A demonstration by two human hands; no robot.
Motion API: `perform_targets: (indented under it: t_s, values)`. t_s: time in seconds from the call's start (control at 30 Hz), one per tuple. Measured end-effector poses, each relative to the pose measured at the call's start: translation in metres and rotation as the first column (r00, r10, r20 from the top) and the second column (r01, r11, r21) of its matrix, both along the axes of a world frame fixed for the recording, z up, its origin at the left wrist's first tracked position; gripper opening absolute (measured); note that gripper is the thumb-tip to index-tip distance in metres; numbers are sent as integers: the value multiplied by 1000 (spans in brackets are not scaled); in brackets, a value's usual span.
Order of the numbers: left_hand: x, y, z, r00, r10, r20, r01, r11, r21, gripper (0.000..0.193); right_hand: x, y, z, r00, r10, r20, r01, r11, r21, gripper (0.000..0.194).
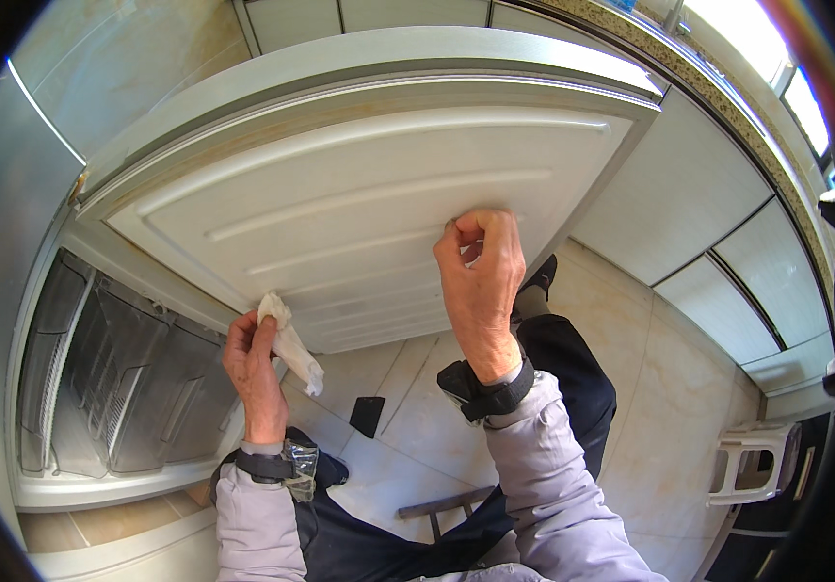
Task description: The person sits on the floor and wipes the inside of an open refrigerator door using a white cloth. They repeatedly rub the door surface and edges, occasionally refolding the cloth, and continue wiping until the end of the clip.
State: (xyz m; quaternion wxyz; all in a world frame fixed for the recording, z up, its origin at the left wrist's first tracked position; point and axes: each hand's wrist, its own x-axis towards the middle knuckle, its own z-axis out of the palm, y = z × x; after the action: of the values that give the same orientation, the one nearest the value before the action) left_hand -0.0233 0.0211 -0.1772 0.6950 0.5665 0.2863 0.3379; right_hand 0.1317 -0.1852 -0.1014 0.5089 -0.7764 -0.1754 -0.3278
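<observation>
An open freezer door (359,204) with a ribbed white inner panel spans the middle of the view. My left hand (257,364) pinches a crumpled white tissue or cloth (290,345) near the panel's lower left edge; its loose end hangs down to the right. My right hand (483,284) is at the right part of the panel, fingers curled and thumb near the fingertips; whether it touches the panel or holds something small, I cannot tell. Left of the door, clear plastic drawers (126,378) sit inside the freezer. Brownish marks run along the door's gasket (243,138).
A dark phone-like slab (367,416) lies on the tiled floor between my feet. A low stool or frame (446,503) is below me. Cabinets (679,196) under a granite countertop (723,87) curve along the right, with a white plastic stool (752,462) at lower right.
</observation>
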Motion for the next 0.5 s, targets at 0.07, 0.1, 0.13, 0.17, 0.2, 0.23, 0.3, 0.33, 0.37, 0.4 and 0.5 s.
perform_targets:
  t_s: [0.07,0.1,0.13,0.17,0.2,0.23,0.3,0.33,0.37,0.4,0.5]
  values:
    - [0,0,0,1000,-7,13,7,1000,-1,17,0,0,0,1000,2,10,-2,1000,-2,22]
    - [0,0,0,1000,2,-3,-2,1000,3,17,0,0,0,1000,8,8,-8,1000,-4,21]
    - [0,0,-1,1000,5,-5,-5,1000,1,17,0,-1,-1,1000,14,13,-14,1000,1,20]
    - [0,1,-1,1000,6,-3,-6,1000,-13,17,0,0,0,1000,9,11,-9,1000,-1,20]
    - [0,0,-1,1000,4,-10,-4,1000,1,17,0,0,0,1000,3,18,-3,1000,5,20]
    - [0,0,0,1000,2,-9,-2,1000,4,17,0,0,0,1000,-2,27,2,1000,11,20]
    - [0,0,0,1000,1,-6,-1,1000,6,17,-2,1,0,1000,23,-14,-23,1000,22,22]
    - [0,0,1,1000,0,-6,0,1000,3,17,-2,1,1,999,43,-27,-42,999,29,24]
    - [0,0,1,1000,-1,2,1,1000,-12,17,-2,1,1,999,33,-27,-32,999,23,23]
    - [0,0,1,1000,-1,-7,1,1000,-1,17,-2,1,1,999,27,-22,-27,999,19,23]
    - [0,-1,1,1000,-1,-7,1,1000,-2,17,-3,0,2,998,14,-63,-13,1000,6,22]
